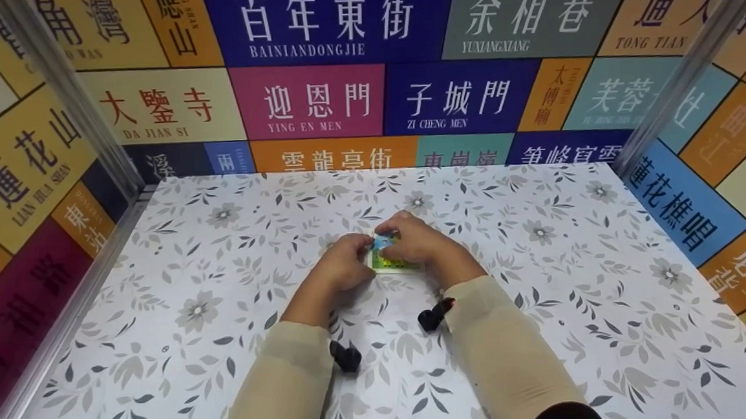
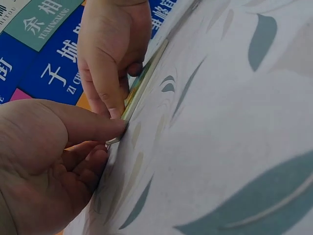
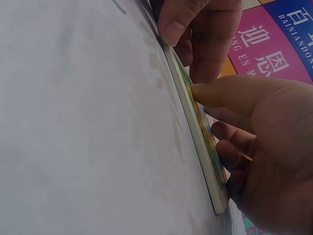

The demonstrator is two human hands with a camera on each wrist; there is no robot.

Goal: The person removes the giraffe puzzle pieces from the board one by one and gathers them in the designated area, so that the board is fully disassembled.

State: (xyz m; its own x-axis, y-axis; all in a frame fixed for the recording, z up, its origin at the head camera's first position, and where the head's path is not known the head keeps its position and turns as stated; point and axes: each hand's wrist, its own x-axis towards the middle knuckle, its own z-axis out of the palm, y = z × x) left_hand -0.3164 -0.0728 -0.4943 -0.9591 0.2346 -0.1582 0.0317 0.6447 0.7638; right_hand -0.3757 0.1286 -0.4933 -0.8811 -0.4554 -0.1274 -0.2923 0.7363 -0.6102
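A small flat board (image 1: 400,270) with a pale border and a colourful green, yellow and blue picture lies on the tabletop. From the side, its thick off-white edge (image 3: 193,120) shows in the right wrist view. My left hand (image 1: 346,263) pinches the board's left end, thumb on top and fingers curled beneath, as the left wrist view shows. Over the right part of the picture is my right hand (image 1: 413,238), its thumb (image 3: 210,94) touching the printed face. The other right fingertips rest at the face farther along, and this hand hides much of the picture.
A white cloth with grey leaves and flowers covers the table (image 1: 182,370). Colourful sign-printed panels (image 1: 315,103) stand along the back and both sides. Black wrist devices (image 1: 346,357) sit at both cuffs, and a dark round shape (image 1: 566,416) covers part of the right sleeve.
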